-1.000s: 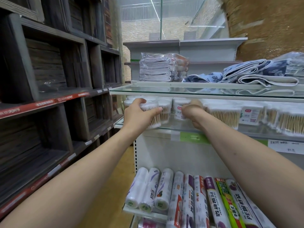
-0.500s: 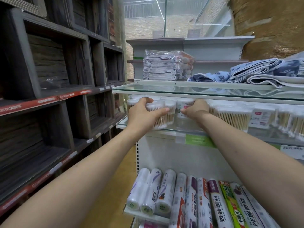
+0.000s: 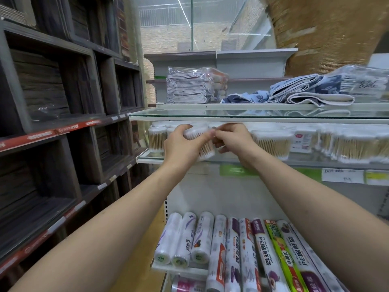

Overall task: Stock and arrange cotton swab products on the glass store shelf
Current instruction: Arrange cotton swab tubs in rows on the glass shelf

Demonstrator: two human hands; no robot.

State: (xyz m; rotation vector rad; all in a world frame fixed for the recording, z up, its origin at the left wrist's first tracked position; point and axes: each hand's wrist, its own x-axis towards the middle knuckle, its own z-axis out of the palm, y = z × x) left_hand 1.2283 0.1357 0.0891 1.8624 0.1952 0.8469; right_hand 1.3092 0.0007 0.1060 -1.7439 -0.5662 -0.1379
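While both arms reach forward, the left hand [image 3: 182, 145] grips a tilted cotton swab tub [image 3: 202, 142] with curled fingers, and the right hand [image 3: 235, 142] pinches the tub's top edge beside it. Just beneath them lies the glass shelf [image 3: 151, 158]. Left of the hands stands another swab tub [image 3: 156, 139]; right of them, swab boxes [image 3: 271, 144]. Above and beyond sit folded towels [image 3: 189, 85].

Two bare forearms, no sleeves — left hand [image 3: 182, 146], right hand [image 3: 235, 144]
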